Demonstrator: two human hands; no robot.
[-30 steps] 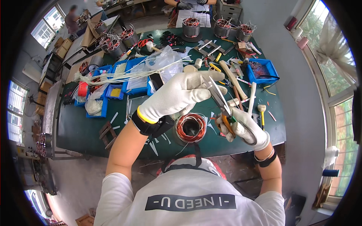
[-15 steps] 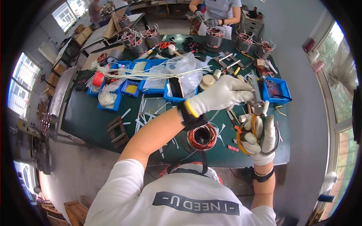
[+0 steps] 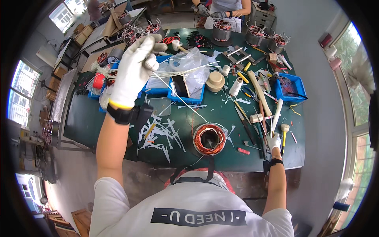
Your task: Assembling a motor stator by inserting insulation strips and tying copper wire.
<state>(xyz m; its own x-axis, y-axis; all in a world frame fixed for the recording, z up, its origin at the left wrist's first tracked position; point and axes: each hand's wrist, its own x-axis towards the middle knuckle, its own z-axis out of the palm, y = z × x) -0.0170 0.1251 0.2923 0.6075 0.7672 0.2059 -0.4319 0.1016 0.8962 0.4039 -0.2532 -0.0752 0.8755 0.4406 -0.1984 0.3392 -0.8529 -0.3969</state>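
My left hand [image 3: 136, 71], in a white knit glove, is raised over the left side of the table, with its fingers pinched on a white cord [image 3: 178, 95]. That cord slants down to a round wound coil [image 3: 209, 139] of orange-red wire with a dark hollow centre, near the table's front edge. At the right, among long-handled tools, my gloved right hand [image 3: 273, 141] is closed low at the tabletop. A slim metal tip shows just beyond its fingers; what they hold is mostly hidden. A small yellow-handled mallet [image 3: 284, 129] lies beside it.
Blue bins [image 3: 188, 102] and plastic bags line the left middle. Loose white strips [image 3: 160, 134] lie left of the coil. A cream spool [image 3: 215, 81], a thread cone [image 3: 236, 87] and a blue bin [image 3: 291, 94] stand rightward. A co-worker's gloved hands [image 3: 213, 12] are across the table.
My left hand has swung from the right side to the upper left, drawing the cord out. My right hand has moved down among the tools; the orange-handled scissors' loops no longer show around its fingers.
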